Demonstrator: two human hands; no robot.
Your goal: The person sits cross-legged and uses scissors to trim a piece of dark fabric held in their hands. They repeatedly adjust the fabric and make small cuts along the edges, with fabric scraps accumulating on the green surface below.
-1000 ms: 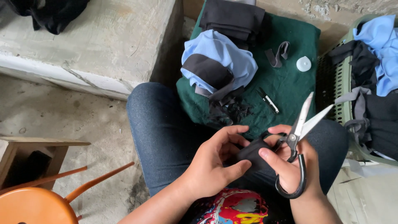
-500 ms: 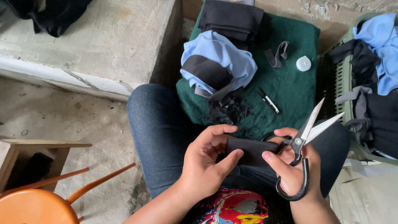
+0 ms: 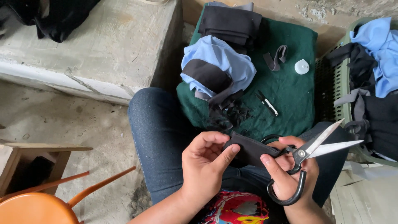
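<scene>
My left hand (image 3: 205, 166) pinches one end of a small black fabric piece (image 3: 248, 148), thumb on top and fingers curled beneath, the grip clenched on the cloth. My right hand (image 3: 292, 172) takes the other end of the piece with thumb and fingertips while also grasping a pair of large scissors (image 3: 309, 155) through their black loop handles; the blades stand apart and point out to the right. The fabric piece lies between both hands, above my lap in blue jeans (image 3: 159, 137).

Beyond my knees a green cloth (image 3: 290, 95) is spread out. At its near edge lies a heap of black scraps (image 3: 232, 116) with a small black snipping tool (image 3: 266, 103) just beside it. Toward the middle sits a light blue garment (image 3: 226, 62) with black fabric across it, and at the far edge a folded black stack (image 3: 232, 23). A grey strap (image 3: 277, 57) and a white cap (image 3: 302, 66) lie near the right edge. To the right stands a green crate (image 3: 336, 83) holding black and blue cloth.
</scene>
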